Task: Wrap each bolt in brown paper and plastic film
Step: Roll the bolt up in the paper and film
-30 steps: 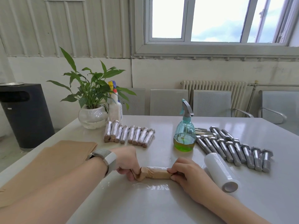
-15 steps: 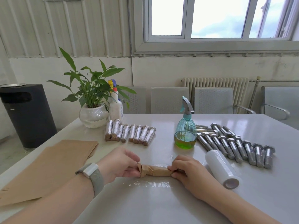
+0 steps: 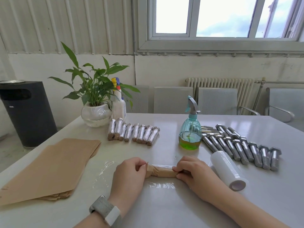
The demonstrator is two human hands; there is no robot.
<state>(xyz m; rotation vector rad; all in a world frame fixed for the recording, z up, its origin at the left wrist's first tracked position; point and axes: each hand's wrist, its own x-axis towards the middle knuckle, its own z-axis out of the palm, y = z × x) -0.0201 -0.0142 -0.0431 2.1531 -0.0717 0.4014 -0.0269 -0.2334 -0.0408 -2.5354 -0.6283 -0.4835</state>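
Note:
A bolt wrapped in brown paper (image 3: 162,171) lies crosswise on a sheet of clear plastic film (image 3: 158,185) near the table's front. My left hand (image 3: 130,175) pinches its crumpled left end. Its right end is gripped by my right hand (image 3: 192,174), whose fingers curl over it. A roll of plastic film (image 3: 227,171) lies just right of my right hand. Bare steel bolts (image 3: 238,145) lie in a row at the right. Several finished wrapped bolts (image 3: 133,133) sit in a row at the back. A stack of brown paper sheets (image 3: 52,168) lies at the left.
A teal spray bottle (image 3: 190,129) with green liquid stands behind my right hand. A potted plant (image 3: 96,112) and a white spray bottle (image 3: 118,104) stand at the back left. Chairs line the table's far side; a black bin (image 3: 24,112) stands on the floor left.
My left wrist has turned so the hand now lies palm down over the left end. The wrapped bolt has rolled slightly on the film. My right hand keeps its hold.

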